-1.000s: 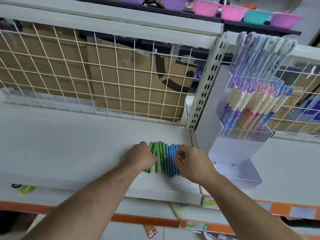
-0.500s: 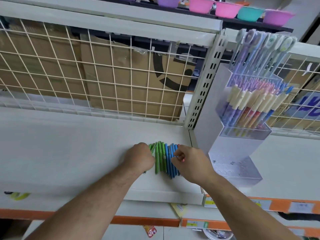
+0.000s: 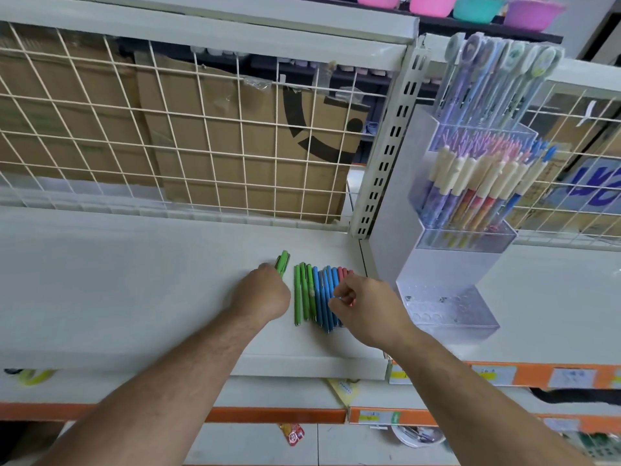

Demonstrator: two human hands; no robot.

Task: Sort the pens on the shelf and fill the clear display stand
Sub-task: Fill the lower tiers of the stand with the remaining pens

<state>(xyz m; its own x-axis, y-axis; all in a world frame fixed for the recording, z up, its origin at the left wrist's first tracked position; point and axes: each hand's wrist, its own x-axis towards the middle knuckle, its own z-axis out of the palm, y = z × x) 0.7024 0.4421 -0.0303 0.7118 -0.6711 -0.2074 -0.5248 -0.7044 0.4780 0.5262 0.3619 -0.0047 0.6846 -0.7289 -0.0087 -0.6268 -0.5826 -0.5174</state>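
On the white shelf lies a row of pens: green pens, then blue pens, with red pens partly hidden under my right hand. My left hand grips a few green pens pulled a little left of the row. My right hand rests on the blue and red pens and pinches one between thumb and finger. The clear display stand stands just right of the pens; its upper tiers hold several pens, its lowest tier shows empty holes.
A wire grid panel backs the shelf, with cardboard boxes behind it. A slotted metal upright separates the two shelf bays. Coloured bowls sit on the top shelf. Orange price strips run along the shelf's front edge.
My left hand has drawn a few green pens away to the left, opening a gap in the row. My right hand stays on the blue and red pens.
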